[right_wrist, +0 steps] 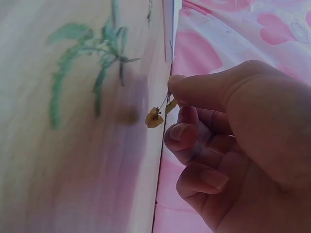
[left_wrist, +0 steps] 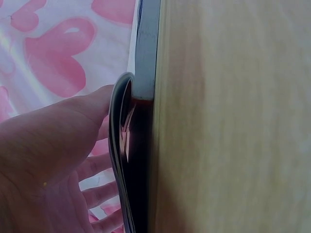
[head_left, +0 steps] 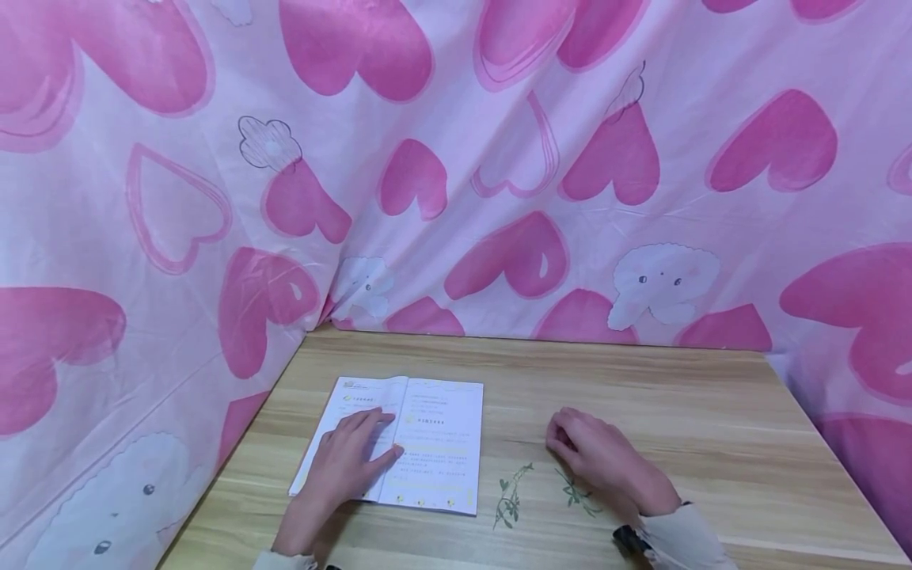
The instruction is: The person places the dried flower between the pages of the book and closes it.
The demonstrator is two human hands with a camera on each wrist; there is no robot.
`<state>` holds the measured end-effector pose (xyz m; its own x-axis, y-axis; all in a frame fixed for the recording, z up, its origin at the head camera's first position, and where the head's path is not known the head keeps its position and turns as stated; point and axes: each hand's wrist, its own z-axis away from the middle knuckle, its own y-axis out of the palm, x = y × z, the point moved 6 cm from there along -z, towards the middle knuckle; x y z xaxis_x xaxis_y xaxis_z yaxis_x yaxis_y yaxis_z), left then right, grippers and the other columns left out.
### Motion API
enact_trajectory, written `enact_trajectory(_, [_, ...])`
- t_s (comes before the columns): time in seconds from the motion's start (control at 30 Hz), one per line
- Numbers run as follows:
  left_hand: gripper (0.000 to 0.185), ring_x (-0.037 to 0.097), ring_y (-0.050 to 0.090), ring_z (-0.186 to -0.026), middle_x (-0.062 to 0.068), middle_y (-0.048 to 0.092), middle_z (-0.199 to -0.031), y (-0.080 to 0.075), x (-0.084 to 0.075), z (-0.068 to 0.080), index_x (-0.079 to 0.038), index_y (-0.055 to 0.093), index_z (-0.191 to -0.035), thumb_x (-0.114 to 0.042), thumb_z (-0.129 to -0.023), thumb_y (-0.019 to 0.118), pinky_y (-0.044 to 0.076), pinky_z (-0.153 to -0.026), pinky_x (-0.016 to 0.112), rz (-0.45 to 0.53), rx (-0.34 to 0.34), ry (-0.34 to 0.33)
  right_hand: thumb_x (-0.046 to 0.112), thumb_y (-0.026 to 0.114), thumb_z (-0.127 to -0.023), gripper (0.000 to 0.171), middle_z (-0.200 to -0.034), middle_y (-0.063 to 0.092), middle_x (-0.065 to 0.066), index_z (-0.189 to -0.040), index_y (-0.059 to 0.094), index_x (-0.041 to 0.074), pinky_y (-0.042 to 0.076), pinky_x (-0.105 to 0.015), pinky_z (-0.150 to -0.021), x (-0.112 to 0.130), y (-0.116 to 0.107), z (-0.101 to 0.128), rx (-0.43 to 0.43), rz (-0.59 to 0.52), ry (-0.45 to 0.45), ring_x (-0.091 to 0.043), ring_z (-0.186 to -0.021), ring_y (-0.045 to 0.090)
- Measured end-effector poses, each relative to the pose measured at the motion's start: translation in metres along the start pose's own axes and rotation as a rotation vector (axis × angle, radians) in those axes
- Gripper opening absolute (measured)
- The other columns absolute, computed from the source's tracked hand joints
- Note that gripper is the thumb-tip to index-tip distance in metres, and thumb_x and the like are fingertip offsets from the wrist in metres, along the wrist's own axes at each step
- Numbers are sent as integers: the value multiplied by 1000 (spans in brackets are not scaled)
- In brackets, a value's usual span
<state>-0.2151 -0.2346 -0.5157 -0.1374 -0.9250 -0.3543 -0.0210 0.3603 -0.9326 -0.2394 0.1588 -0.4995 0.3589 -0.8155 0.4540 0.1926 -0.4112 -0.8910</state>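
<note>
In the head view the left hand (head_left: 354, 459) lies flat with straight fingers on the left page of an open book (head_left: 442, 443), which lies on the counter (head_left: 677, 412). The right hand (head_left: 602, 459) is curled on the counter, just above two green sprigs (head_left: 509, 495). Only the right wrist view shows what it holds: thumb and finger pinch the thin stem of a small yellow flower (right_wrist: 154, 118). The stem points up to the fingers and the flower hangs down. The left wrist view shows only the book's edge (left_wrist: 146, 58).
</note>
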Motion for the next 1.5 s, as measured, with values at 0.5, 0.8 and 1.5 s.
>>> enact_trajectory(0.5, [60, 36, 49, -153, 7, 57, -162, 0, -1, 1, -28, 64, -148, -56, -96, 77, 42, -116, 70, 24, -10, 1, 24, 75, -104, 7, -90, 55, 17, -101, 69, 25, 49, -22, -70, 53, -2, -24, -143, -38, -94, 0, -78, 52])
enact_trajectory(0.8, [61, 36, 47, -154, 6, 55, -163, -1, 0, 0, -28, 63, -149, -56, -97, 76, 39, -117, 72, 33, -1, -9, 23, 75, -103, 7, -91, 54, 15, -102, 69, 24, 45, -21, -69, 90, 12, -46, -130, -24, -152, -3, -79, 51])
enact_trajectory(1.5, [60, 36, 47, -153, 7, 57, -161, -1, -1, 1, -28, 63, -148, -54, -96, 78, 39, -117, 72, 48, 5, -27, 30, 69, -107, 8, -98, 61, 12, -102, 70, 24, 48, -23, -75, 128, 55, -90, -17, 6, -240, -5, -83, 55])
